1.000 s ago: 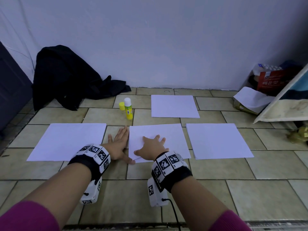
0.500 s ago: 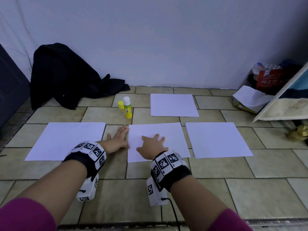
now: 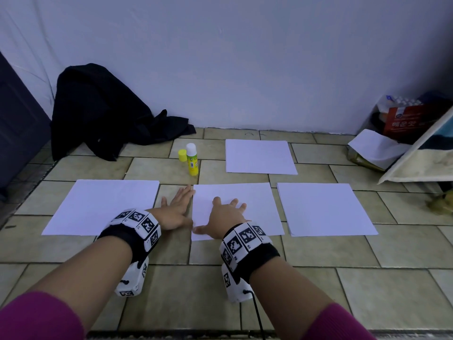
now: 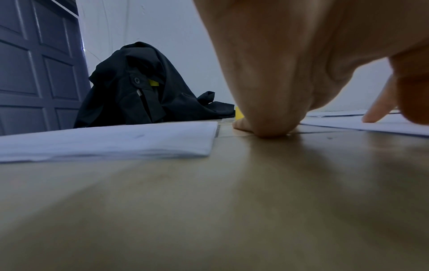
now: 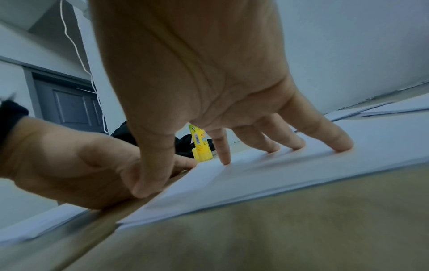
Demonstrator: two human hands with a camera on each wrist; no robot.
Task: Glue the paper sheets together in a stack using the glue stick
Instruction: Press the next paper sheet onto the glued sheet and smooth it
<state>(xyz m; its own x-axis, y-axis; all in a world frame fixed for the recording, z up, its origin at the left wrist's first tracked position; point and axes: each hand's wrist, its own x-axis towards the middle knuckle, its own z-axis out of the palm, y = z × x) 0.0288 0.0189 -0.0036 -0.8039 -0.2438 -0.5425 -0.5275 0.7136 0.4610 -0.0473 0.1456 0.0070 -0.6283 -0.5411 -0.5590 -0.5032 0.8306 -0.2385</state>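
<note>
Several white paper sheets lie on the tiled floor. My right hand (image 3: pixel 224 215) presses flat with spread fingers (image 5: pixel 341 143) on the left part of the middle sheet (image 3: pixel 255 204). My left hand (image 3: pixel 177 207) lies flat on the floor tile beside that sheet's left edge, fingers straight. An uncapped yellow glue stick (image 3: pixel 191 160) stands upright beyond the hands, and it shows between the right fingers as the glue stick (image 5: pixel 200 144). Its yellow cap (image 3: pixel 182 155) stands just left of it. Other sheets lie left (image 3: pixel 103 204), right (image 3: pixel 323 207) and far (image 3: pixel 259 155).
A black jacket (image 3: pixel 105 111) is heaped against the wall at the back left, near a dark door (image 4: pixel 34 64). At the back right stand a red box (image 3: pixel 411 121), a leaning board (image 3: pixel 421 160) and a loose paper (image 3: pixel 375 146).
Both hands stay at the middle sheet's left edge. The right hand has shifted slightly, still pressing the sheet; the left hand stays flat beside it.
</note>
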